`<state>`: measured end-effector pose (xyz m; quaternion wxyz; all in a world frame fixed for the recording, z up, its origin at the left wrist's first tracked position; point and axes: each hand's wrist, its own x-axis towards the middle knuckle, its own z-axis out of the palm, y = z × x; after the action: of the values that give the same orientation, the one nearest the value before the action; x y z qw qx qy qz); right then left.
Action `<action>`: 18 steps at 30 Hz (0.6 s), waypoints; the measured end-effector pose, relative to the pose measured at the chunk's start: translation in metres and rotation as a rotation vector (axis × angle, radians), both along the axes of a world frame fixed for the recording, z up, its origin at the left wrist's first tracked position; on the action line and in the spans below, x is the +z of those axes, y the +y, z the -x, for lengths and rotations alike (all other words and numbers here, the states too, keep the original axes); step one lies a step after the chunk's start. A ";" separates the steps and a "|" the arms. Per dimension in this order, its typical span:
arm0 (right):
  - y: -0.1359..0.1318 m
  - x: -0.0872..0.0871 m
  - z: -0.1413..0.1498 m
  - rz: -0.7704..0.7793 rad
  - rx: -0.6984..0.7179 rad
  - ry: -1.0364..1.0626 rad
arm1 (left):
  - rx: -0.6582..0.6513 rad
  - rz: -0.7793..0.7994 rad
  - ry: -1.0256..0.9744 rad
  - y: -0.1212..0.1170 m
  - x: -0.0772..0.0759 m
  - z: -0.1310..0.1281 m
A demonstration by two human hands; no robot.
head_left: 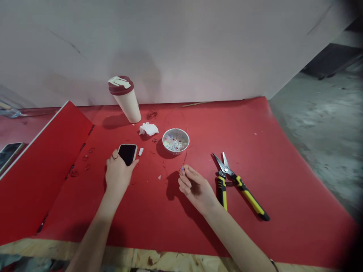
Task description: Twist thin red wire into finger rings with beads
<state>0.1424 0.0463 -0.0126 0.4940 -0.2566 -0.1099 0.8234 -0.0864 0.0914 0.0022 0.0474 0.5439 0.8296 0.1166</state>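
My left hand (117, 177) rests on the red table with thumb and fingers around the lower part of a phone (128, 152), its dark screen facing up. Between the fingertips of my right hand (197, 190) is a thin wire (186, 154), pinched and rising toward the bowl. A tiny purple bead (182, 168) shows at those fingertips. Just beyond stands a small perforated metal bowl (176, 153) holding pale, colourful beads (172, 141). Scissor-like snips (252, 200) with yellow and black handles lie to the right of my right hand, blades apart and pointing away.
A cream tumbler (128, 107) with a maroon lid stands near the wall, beside crumpled tissue (149, 129) and tangled wire (151, 114). An upright red panel (42, 170) borders the left. Several wire rings (74, 173) lie near it; another phone (10, 156) is behind it.
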 end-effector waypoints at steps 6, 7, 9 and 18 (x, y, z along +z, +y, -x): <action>0.000 -0.001 0.000 -0.008 0.000 -0.006 | 0.002 -0.004 -0.321 -0.003 0.008 0.040; 0.000 -0.002 0.000 -0.007 -0.003 -0.006 | -0.018 0.057 -0.434 -0.006 0.011 0.048; -0.001 -0.002 0.000 -0.008 -0.011 -0.003 | -0.070 0.188 -0.640 -0.010 0.016 0.063; -0.002 -0.004 0.000 -0.019 -0.019 -0.009 | -0.184 0.271 -0.519 -0.008 0.013 0.084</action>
<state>0.1421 0.0440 -0.0168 0.5040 -0.2564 -0.1173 0.8164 -0.1704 0.0838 0.0153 0.3404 0.5576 0.7450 0.1350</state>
